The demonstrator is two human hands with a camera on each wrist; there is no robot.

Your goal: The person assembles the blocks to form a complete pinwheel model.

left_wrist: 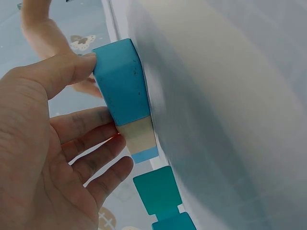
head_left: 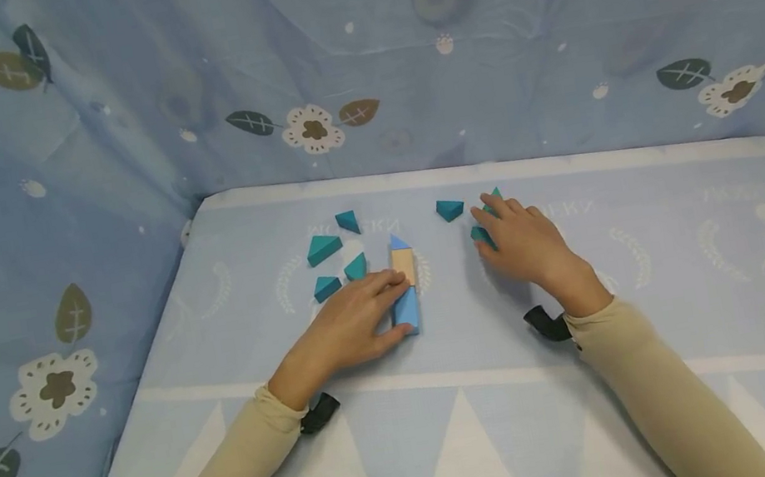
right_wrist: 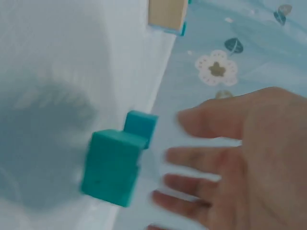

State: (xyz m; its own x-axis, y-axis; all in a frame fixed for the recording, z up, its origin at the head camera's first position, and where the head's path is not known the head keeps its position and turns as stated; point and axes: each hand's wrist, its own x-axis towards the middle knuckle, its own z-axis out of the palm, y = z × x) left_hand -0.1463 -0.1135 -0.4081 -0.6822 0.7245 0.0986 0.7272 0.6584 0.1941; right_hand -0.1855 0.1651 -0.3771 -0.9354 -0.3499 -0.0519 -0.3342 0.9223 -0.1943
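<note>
A blue block (head_left: pixel 406 310), a natural wood block (head_left: pixel 403 266) and a small blue triangular block (head_left: pixel 397 242) form a straight row on the table. My left hand (head_left: pixel 358 320) lies along the row's left side. Its thumb tip touches the near end of the blue block (left_wrist: pixel 120 81), while the slightly bent fingers meet the row around the wood block (left_wrist: pixel 138 135). My right hand (head_left: pixel 525 238) is over teal blocks, partly hiding a teal block (head_left: pixel 481 236). In the right wrist view its spread fingers stand apart from a teal block (right_wrist: pixel 112 167).
Left of the row lie several loose teal blocks, among them a larger teal triangular block (head_left: pixel 323 248) and a smaller teal block (head_left: pixel 327 287). Another teal block (head_left: pixel 449 209) sits between the row and my right hand. Patterned blue curtain (head_left: pixel 351 50) hangs behind the table (head_left: pixel 410 403).
</note>
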